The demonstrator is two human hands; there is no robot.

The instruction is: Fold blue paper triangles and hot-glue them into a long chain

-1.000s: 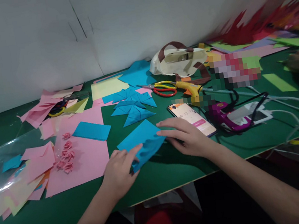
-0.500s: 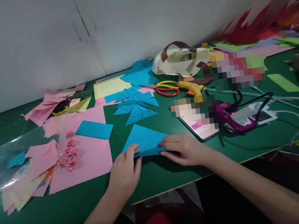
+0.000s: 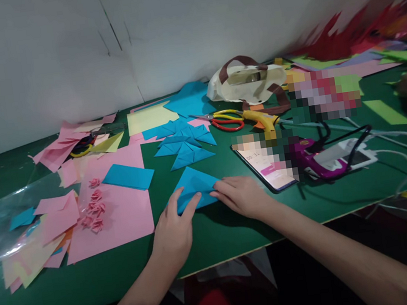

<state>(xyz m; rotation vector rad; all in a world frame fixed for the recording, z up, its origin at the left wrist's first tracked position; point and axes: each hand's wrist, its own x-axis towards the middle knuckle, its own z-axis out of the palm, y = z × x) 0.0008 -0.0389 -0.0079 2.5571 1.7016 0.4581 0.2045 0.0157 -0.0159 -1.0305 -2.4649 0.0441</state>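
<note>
A folded sheet of blue paper (image 3: 196,186) lies on the green table in front of me, its point facing away. At its left edge my left hand (image 3: 174,227) holds the sheet, with the thumb pressed on top and the index finger along the side. The fingertips of my right hand (image 3: 240,196) pinch its right corner. Just beyond the sheet are several folded blue paper pieces (image 3: 187,142). A flat stack of blue paper (image 3: 128,176) lies to the left, partly on a large pink sheet (image 3: 132,213).
Pink paper roses (image 3: 95,208) rest on the pink sheet near a clear plastic bag (image 3: 1,221). Right of my hands lie a phone (image 3: 265,164) and a purple device (image 3: 314,162) with cables. Scissors (image 3: 227,120), a yellow glue gun (image 3: 261,119) and a cloth bag (image 3: 247,85) are behind.
The near edge of the blue sheet, raised earlier, now lies flatter. My left thumb has moved up onto the paper, and my right hand has shifted slightly left and away from me.
</note>
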